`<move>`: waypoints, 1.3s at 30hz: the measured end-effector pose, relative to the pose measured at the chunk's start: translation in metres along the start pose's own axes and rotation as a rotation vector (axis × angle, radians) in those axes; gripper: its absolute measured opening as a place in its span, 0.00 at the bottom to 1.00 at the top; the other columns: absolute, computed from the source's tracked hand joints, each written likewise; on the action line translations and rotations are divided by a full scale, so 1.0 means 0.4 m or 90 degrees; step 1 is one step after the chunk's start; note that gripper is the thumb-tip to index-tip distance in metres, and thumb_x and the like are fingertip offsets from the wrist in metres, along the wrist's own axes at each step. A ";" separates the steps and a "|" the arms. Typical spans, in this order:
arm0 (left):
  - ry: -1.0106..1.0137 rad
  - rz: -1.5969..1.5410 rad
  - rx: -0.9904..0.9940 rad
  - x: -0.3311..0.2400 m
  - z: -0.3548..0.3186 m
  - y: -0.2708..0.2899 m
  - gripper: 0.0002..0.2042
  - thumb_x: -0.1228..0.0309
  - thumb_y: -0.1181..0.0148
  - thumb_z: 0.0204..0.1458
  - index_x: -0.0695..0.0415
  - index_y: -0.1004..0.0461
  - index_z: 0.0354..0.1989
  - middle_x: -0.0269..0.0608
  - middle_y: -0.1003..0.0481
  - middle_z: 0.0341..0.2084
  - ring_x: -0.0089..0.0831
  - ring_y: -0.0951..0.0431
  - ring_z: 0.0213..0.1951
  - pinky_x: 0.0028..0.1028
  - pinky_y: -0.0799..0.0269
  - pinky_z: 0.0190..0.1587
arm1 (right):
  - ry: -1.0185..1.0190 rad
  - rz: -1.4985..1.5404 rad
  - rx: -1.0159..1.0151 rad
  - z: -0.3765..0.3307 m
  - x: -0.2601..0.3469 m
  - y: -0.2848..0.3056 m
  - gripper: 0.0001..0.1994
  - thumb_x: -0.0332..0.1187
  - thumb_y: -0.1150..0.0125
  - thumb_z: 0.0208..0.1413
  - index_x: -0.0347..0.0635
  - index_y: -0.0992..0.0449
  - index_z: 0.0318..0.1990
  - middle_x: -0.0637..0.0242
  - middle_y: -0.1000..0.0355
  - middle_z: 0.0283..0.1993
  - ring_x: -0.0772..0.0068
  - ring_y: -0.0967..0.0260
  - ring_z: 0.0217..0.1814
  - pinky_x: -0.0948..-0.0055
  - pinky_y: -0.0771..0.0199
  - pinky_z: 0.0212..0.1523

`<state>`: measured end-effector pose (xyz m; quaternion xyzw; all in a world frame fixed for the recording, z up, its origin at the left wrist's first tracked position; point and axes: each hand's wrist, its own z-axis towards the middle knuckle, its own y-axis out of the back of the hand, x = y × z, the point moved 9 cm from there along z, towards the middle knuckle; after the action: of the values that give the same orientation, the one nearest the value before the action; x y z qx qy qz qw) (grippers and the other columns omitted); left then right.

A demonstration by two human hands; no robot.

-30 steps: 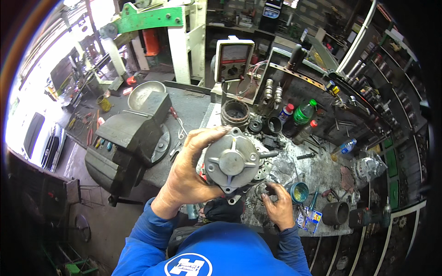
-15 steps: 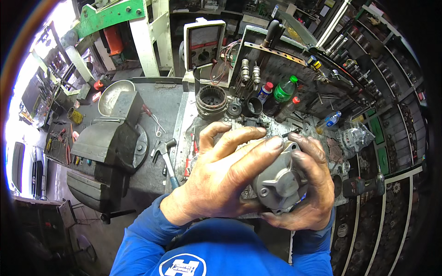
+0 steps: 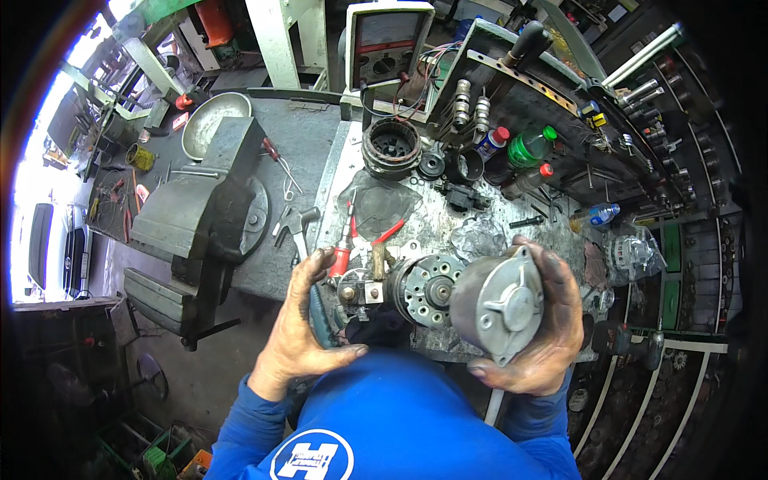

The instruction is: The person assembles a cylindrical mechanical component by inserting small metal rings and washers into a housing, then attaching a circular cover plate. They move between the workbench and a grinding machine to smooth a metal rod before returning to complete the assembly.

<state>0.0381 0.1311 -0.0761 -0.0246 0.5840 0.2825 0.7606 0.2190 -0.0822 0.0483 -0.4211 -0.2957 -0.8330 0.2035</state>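
My right hand (image 3: pixel 562 320) grips a grey cast-metal motor housing (image 3: pixel 488 308). It is cup-shaped, with a raised round boss and two bolt ears on the end facing me. My left hand (image 3: pixel 300 332) is open, thumb and fingers spread, holding nothing. It hovers by the handle of a hammer (image 3: pixel 300 236) and a red-handled tool (image 3: pixel 342 258). Between my hands on the bench lies a round metal assembly (image 3: pixel 430 292) with a ring of holes around a central shaft. A part with copper-coloured terminals (image 3: pixel 374 292) sits left of it.
A large bench vise (image 3: pixel 180 228) stands at left beside a metal bowl (image 3: pixel 210 120). A stator ring (image 3: pixel 391 150), bottles (image 3: pixel 530 146) and a meter (image 3: pixel 390 48) stand at the back. Red pliers (image 3: pixel 390 232) lie mid-bench; a cordless drill (image 3: pixel 632 340) is at right.
My left hand has let go of the housing and moved left and down. My right hand keeps hold of it, slightly right. The holed assembly now shows, and the view has shifted.
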 end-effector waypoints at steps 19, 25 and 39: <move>0.004 -0.051 0.008 0.072 0.063 -0.013 0.67 0.62 0.16 0.30 0.59 0.56 0.80 0.61 0.44 0.73 0.55 0.33 0.70 0.50 0.37 0.71 | 0.018 -0.233 0.176 0.066 -0.005 -0.133 0.58 0.54 0.09 0.23 0.36 0.30 0.67 0.43 0.23 0.60 0.44 0.22 0.61 0.26 0.50 0.71; -0.006 -0.077 0.036 0.085 0.075 -0.019 0.67 0.59 0.16 0.30 0.57 0.56 0.81 0.59 0.46 0.74 0.57 0.33 0.70 0.51 0.36 0.71 | 0.006 -0.218 0.136 0.043 0.000 -0.120 0.52 0.53 0.09 0.27 0.43 0.26 0.64 0.46 0.25 0.63 0.48 0.21 0.59 0.27 0.50 0.71; -0.137 0.058 0.082 -0.166 0.186 -0.006 0.46 0.50 0.16 0.33 0.54 0.25 0.64 0.64 0.33 0.65 0.61 0.31 0.66 0.58 0.38 0.68 | 0.027 -0.240 0.097 0.002 -0.020 -0.123 0.74 0.64 0.12 0.27 0.37 0.54 0.79 0.50 0.27 0.66 0.50 0.24 0.64 0.27 0.62 0.75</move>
<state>0.0937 0.1296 0.0066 0.0815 0.5165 0.2799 0.8051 0.1949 -0.0443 0.0263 -0.3239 -0.4271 -0.8403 0.0812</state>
